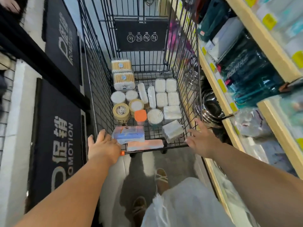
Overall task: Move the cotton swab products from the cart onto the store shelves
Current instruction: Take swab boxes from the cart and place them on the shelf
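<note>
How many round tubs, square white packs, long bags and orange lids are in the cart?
Round tubs: 5
Square white packs: 4
Long bags: 2
Orange lid: 1
Total: 12

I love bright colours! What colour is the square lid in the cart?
The lid is orange; head view.

Dark printed mats (55,128) at left, grey floor (180,164) below.
</note>
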Demonstrator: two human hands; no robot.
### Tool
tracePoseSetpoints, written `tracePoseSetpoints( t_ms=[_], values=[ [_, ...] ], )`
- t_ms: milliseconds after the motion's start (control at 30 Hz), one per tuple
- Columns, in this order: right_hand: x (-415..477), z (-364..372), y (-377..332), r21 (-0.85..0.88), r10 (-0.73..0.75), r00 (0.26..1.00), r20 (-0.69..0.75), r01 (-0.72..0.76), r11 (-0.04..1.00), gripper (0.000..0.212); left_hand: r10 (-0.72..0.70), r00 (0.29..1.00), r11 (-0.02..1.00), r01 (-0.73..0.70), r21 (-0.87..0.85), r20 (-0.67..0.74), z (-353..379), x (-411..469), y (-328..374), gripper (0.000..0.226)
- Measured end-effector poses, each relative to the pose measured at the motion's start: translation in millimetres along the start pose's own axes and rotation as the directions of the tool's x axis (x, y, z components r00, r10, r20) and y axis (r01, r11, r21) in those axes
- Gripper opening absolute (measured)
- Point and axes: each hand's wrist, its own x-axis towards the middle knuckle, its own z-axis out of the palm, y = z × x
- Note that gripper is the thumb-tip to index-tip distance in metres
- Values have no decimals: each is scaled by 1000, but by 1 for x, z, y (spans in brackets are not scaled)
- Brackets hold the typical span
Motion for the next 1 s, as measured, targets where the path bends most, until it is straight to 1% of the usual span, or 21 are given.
tracePoseSetpoints(
  t_ms=[300,367,467,533,633,800,933,1000],
  values=[
    [-71,73,15,69,-19,1000,21,17,997,47,25,996,998,-30,53,87,36,-86,35,45],
    [-87,89,19,64,-36,999,20,35,997,46,16,995,999,-21,49,98,46,-102,44,44],
    [-111,109,26,81,-71,997,-29,73,994,44,-31,994,999,27,42,101,64,-125,58,44],
    [-129,123,34,41,-97,993,-63,100,994,46,-60,994,998,57,42,94,78,-140,71,47],
    [-142,145,43,-85,-142,988,-59,137,987,40,-94,992,994,90,54,85,93,-160,84,46],
    [-172,180,59,-28,-168,985,-36,167,986,46,-114,990,993,110,53,86,122,-201,107,44],
    [-200,211,70,-101,-189,982,-16,186,977,40,-110,990,993,106,54,91,148,-237,125,43],
    [-215,224,74,-90,-181,983,-11,179,980,41,-109,990,993,104,63,93,163,-253,133,47]
  ],
)
